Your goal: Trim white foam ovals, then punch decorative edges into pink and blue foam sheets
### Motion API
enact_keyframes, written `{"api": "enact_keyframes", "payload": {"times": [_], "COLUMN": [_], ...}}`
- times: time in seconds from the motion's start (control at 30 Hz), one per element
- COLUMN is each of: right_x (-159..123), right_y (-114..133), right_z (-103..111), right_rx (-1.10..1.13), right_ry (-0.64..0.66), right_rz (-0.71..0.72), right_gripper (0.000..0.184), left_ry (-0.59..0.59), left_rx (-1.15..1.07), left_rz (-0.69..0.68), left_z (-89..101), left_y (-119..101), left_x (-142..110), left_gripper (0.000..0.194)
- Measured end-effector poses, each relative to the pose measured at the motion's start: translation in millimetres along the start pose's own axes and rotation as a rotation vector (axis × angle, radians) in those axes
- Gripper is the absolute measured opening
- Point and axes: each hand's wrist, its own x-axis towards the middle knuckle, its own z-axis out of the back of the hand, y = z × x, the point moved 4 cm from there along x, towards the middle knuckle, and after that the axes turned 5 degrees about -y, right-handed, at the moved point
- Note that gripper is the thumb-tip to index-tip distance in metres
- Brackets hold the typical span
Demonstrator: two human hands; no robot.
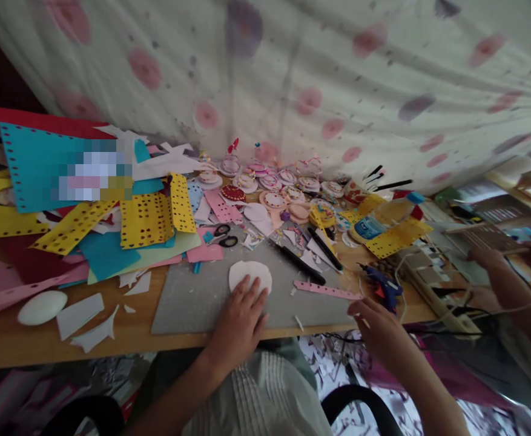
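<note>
My left hand (245,310) lies flat, fingers stretched out, over the near edge of a white foam-like disc (250,273) on the grey cutting mat (183,303). At the mat's right side, my right hand (376,318) pinches the near end of a narrow pink strip with dark dots (326,290). The strip stretches leftward over the mat, apart from the disc. Beyond it lies a black cutter-like tool (299,264), with a black pen (325,249) beside it. A blue hot glue gun (383,284) rests just past my right hand.
Scissors (224,236) lie near the mat's far left. Several decorated small discs (274,200) crowd the back. Dotted yellow sheets (147,219) pile up leftward, near a white oval piece (42,307). A water bottle (385,218) and a power strip (433,297) stand rightward; another person's hands (490,260) work there.
</note>
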Motion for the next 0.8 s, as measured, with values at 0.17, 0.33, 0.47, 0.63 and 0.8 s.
{"api": "enact_keyframes", "payload": {"times": [0.17, 0.33, 0.47, 0.63, 0.8], "right_x": [9.6, 51.0, 87.7, 119.9, 129.1], "right_y": [7.0, 34.7, 45.8, 52.1, 51.5], "right_z": [9.7, 2.8, -19.5, -51.2, -58.7], "right_rx": [0.021, 0.084, 0.075, -0.047, -0.12], "right_ry": [0.033, -0.039, -0.101, -0.09, -0.041], "right_rz": [-0.048, 0.043, 0.084, 0.109, 0.087], "right_gripper": [0.016, 0.016, 0.015, 0.031, 0.019], "left_ry": [-0.029, -0.057, -0.104, -0.094, -0.095], "left_rx": [-0.004, 0.014, 0.051, 0.101, 0.209], "left_rz": [-0.008, 0.004, 0.05, 0.069, -0.082], "left_z": [0.9, 2.1, 6.9, 10.0, 16.3], "left_y": [-1.7, -4.3, -3.6, 3.9, 5.0], "left_x": [0.4, 2.9, 12.8, 28.9, 36.2], "left_gripper": [0.045, 0.042, 0.035, 0.042, 0.042]}}
